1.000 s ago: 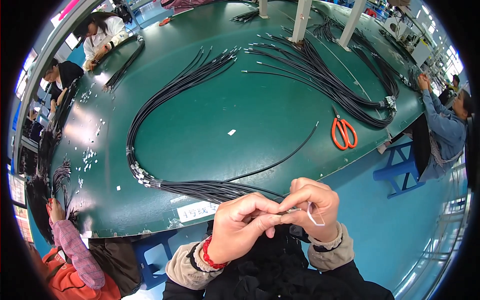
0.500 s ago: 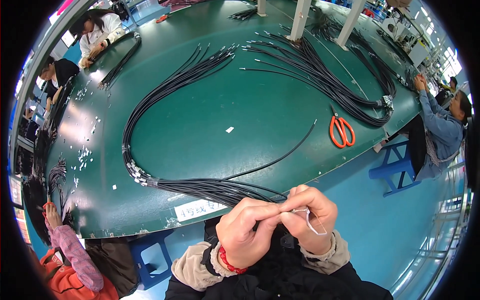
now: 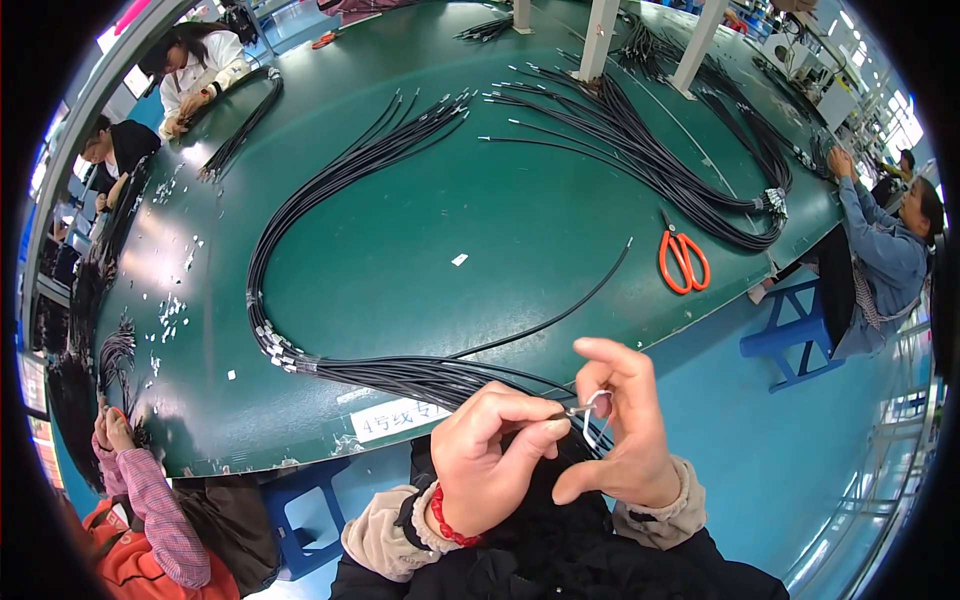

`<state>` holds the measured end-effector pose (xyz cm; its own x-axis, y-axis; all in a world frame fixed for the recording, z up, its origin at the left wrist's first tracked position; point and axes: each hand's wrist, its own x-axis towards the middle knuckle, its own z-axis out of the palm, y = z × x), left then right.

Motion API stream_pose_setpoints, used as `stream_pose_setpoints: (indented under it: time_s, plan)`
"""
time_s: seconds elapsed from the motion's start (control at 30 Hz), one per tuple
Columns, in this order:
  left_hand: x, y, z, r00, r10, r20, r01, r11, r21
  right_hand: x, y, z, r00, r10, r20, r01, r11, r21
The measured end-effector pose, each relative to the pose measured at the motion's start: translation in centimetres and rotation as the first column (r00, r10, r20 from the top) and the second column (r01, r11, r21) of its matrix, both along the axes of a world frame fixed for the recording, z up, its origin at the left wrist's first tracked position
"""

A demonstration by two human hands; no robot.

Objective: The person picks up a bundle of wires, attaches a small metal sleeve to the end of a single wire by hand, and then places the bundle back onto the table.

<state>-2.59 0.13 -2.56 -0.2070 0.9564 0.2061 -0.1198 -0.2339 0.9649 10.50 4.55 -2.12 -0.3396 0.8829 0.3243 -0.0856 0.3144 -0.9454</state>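
My left hand (image 3: 497, 445) pinches the end of a black cable between thumb and index finger. From that end stick out thin white and bare-looking wires (image 3: 598, 408), curled toward my other hand. My right hand (image 3: 632, 435) is spread around these wires, thumb and fingers well apart, gripping nothing I can see. The cable belongs to a long bundle of black cables (image 3: 262, 240), which curves across the green table and is gathered with white tags (image 3: 278, 350). One loose cable (image 3: 560, 318) bends away to the right, beyond my hands.
Red-handled scissors (image 3: 684, 262) lie at the table's right edge. A second tagged cable bundle (image 3: 650, 160) lies behind them, near white posts (image 3: 600, 40). White scraps (image 3: 168, 315) dot the left of the green table (image 3: 400, 270). Other people work around it; a blue stool (image 3: 795, 335) stands right.
My right hand has let go of the cable end and opened, its fingers now spread. The white wires now show between my hands. My left hand keeps its pinch.
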Motion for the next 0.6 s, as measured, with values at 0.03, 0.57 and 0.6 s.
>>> stream_pose_setpoints:
  time_s: [0.03,0.57,0.6]
  plan:
    - [0.0,0.0,0.0,1.0,0.0,-0.001,0.0,1.0,0.001,0.1,0.2,-0.1,1.0,-0.013,-0.003,0.013,0.998,0.063]
    - [-2.6,0.7,1.0,0.87,-0.205,0.449,0.308,0.936,-0.169,0.0,0.9,0.9,0.989,-0.052,0.135,0.031,0.987,0.155]
    - [-2.6,0.7,1.1,0.876,-0.212,0.433,0.312,0.934,-0.174,0.0,1.0,0.9,0.993,-0.046,0.112,0.032,0.992,0.124]
